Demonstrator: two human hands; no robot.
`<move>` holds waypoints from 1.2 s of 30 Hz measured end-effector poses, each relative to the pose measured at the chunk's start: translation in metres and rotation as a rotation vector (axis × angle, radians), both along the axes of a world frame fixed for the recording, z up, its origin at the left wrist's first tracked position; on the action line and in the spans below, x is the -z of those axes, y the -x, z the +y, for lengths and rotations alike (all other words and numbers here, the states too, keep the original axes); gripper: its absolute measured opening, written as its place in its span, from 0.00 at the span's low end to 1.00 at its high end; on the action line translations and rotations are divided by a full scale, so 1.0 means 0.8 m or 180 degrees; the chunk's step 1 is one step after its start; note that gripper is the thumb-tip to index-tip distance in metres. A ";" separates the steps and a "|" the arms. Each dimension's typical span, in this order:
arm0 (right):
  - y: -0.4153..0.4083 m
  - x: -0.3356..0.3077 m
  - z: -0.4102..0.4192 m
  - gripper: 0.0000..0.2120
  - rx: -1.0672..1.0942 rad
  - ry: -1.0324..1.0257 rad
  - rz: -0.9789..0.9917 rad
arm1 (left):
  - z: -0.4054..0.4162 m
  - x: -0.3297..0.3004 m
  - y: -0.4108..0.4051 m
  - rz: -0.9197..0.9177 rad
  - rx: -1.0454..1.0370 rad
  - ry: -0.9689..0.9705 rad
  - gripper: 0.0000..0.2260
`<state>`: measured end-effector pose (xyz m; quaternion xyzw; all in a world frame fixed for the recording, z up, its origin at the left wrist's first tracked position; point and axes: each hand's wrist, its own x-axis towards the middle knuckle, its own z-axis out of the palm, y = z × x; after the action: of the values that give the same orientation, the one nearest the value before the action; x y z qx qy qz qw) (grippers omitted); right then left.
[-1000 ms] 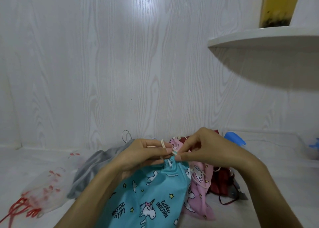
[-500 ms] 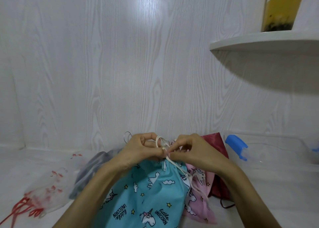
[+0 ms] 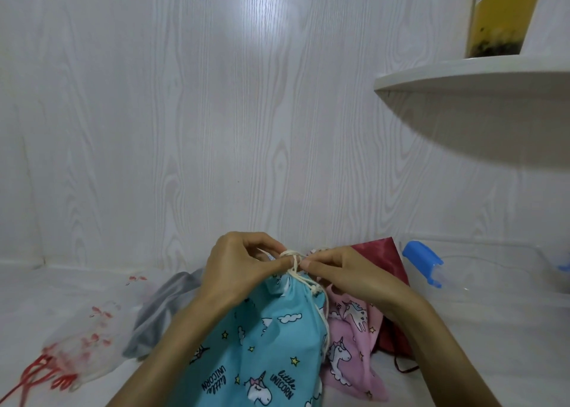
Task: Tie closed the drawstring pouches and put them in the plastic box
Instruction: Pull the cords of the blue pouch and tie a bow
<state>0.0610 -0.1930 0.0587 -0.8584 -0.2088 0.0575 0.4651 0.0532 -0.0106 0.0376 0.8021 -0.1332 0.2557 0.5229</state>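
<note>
Both hands meet at the gathered mouth of a blue unicorn pouch (image 3: 262,339); the left hand (image 3: 243,271) and the right hand (image 3: 342,271) each pinch the cream drawstring (image 3: 293,257), which is wound about the neck, with loose ends trailing down the cloth; a pink unicorn pouch (image 3: 348,348) lies just beside it on the right, partly under the right wrist; a dark red pouch (image 3: 385,258) sits behind that; a grey pouch (image 3: 160,314) lies to the left; a sheer pouch with red cord (image 3: 71,354) rests well apart at the far left; a clear plastic box (image 3: 493,271) with a blue clip (image 3: 422,258) stands on the white worktop (image 3: 37,298) at right; a yellow container (image 3: 499,15) stands on a wall shelf (image 3: 475,73).
</note>
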 end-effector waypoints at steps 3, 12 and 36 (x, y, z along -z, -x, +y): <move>-0.002 0.004 0.001 0.11 -0.0137 -0.0288 0.0192 | 0.000 0.001 0.001 0.0018 0.0176 0.0063 0.05; -0.004 -0.003 -0.008 0.03 0.0653 0.0354 -0.1420 | 0.009 -0.006 0.002 0.0280 0.0652 0.0114 0.07; 0.012 -0.004 -0.039 0.09 0.0302 0.0224 -0.0743 | 0.032 0.017 0.007 0.0774 0.0334 -0.0857 0.16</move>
<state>0.0513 -0.2239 0.0617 -0.8839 -0.2186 -0.0575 0.4094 0.0478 0.0152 0.0243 0.8818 -0.1436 0.1091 0.4357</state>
